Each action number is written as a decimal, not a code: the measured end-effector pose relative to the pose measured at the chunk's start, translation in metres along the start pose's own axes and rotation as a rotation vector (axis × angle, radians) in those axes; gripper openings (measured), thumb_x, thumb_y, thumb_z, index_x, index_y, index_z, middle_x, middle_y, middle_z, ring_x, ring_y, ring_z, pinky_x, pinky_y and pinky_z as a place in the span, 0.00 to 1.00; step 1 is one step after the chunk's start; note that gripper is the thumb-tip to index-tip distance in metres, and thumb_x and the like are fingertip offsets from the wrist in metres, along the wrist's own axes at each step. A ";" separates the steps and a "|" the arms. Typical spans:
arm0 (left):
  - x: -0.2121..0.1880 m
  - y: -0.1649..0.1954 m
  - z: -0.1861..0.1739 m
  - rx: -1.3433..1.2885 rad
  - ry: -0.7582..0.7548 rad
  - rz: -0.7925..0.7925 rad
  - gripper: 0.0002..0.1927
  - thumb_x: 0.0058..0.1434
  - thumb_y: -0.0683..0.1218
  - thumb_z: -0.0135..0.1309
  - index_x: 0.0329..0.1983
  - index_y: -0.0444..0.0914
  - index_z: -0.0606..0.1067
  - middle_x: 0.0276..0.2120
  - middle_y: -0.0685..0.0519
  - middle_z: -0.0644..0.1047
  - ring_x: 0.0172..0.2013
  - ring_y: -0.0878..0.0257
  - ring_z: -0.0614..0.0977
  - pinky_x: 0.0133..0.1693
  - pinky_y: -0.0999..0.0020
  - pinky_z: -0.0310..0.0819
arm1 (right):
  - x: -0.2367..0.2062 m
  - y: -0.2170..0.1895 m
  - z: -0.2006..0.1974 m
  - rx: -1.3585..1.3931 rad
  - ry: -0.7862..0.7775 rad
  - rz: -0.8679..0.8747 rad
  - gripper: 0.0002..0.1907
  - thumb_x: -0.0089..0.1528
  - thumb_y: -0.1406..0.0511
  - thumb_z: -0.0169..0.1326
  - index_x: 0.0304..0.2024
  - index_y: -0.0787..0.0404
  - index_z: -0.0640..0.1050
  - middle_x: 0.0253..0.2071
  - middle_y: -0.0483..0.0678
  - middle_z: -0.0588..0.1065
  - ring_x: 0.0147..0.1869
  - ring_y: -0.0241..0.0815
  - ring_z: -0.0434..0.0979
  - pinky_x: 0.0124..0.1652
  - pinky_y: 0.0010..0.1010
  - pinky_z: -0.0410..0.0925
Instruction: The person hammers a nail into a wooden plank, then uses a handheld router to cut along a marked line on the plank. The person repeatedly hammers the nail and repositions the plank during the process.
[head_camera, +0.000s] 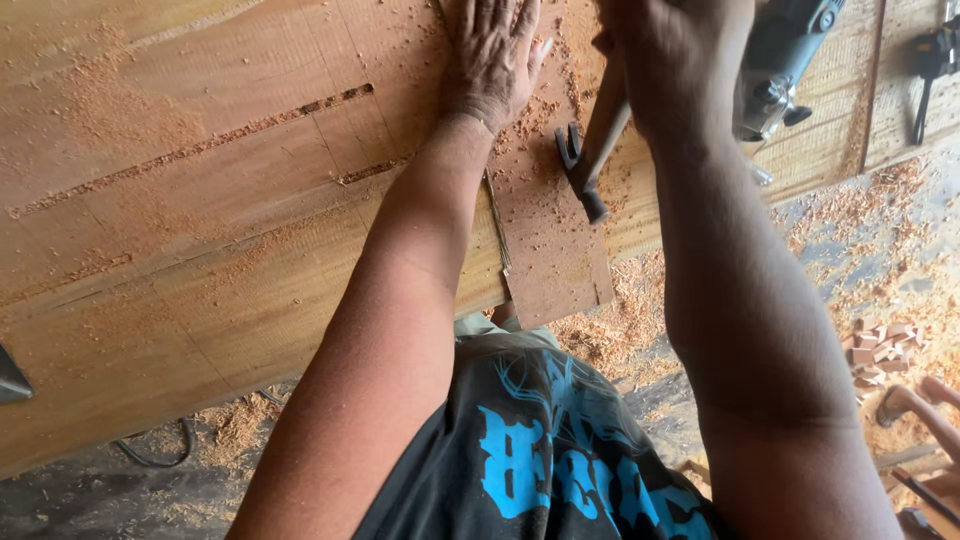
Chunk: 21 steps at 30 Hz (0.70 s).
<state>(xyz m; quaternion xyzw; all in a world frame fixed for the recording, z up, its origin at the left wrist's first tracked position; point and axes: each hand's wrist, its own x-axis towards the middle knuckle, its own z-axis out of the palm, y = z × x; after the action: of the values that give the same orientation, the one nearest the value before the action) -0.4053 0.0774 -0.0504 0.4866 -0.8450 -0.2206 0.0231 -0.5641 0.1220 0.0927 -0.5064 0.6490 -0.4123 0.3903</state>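
Both hands busy: my left hand (492, 55) presses flat, fingers spread, holding nothing, on the sawdust-strewn wooden board (200, 200); my right hand (665, 55) fist-grips a claw hammer (585, 160) above it.

Left hand (492, 58) pressed flat on wooden board (230, 190), sawdust scattered around. Claw hammer (585, 165) gripped by right hand (665, 55), head hung low over board edge. Power tool (785, 60) lain beside right hand. Wood shavings strewn on floor (860, 240).
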 end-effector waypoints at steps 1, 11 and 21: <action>0.001 0.000 -0.001 -0.003 -0.026 -0.005 0.35 0.81 0.61 0.33 0.81 0.39 0.42 0.79 0.40 0.45 0.79 0.45 0.45 0.76 0.49 0.30 | -0.011 -0.013 -0.005 0.038 -0.026 -0.103 0.12 0.70 0.59 0.61 0.44 0.62 0.78 0.35 0.47 0.79 0.36 0.33 0.84 0.39 0.26 0.79; 0.003 -0.003 0.005 0.026 0.000 0.014 0.36 0.84 0.61 0.34 0.82 0.40 0.37 0.80 0.41 0.38 0.80 0.45 0.40 0.77 0.46 0.28 | -0.121 -0.088 -0.025 0.246 0.102 -0.395 0.14 0.64 0.71 0.60 0.49 0.60 0.70 0.34 0.50 0.75 0.33 0.38 0.78 0.30 0.29 0.75; -0.011 -0.011 0.007 -0.116 0.407 0.271 0.32 0.76 0.44 0.55 0.80 0.39 0.58 0.78 0.38 0.51 0.77 0.43 0.50 0.75 0.42 0.45 | -0.053 -0.049 -0.072 0.403 0.096 -0.242 0.06 0.74 0.76 0.57 0.47 0.68 0.72 0.34 0.54 0.72 0.31 0.44 0.74 0.35 0.33 0.69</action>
<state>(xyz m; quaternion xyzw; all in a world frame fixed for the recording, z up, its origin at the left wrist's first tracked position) -0.3923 0.0839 -0.0588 0.4012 -0.8664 -0.1610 0.2500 -0.6042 0.1767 0.1686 -0.4721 0.5060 -0.6009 0.4001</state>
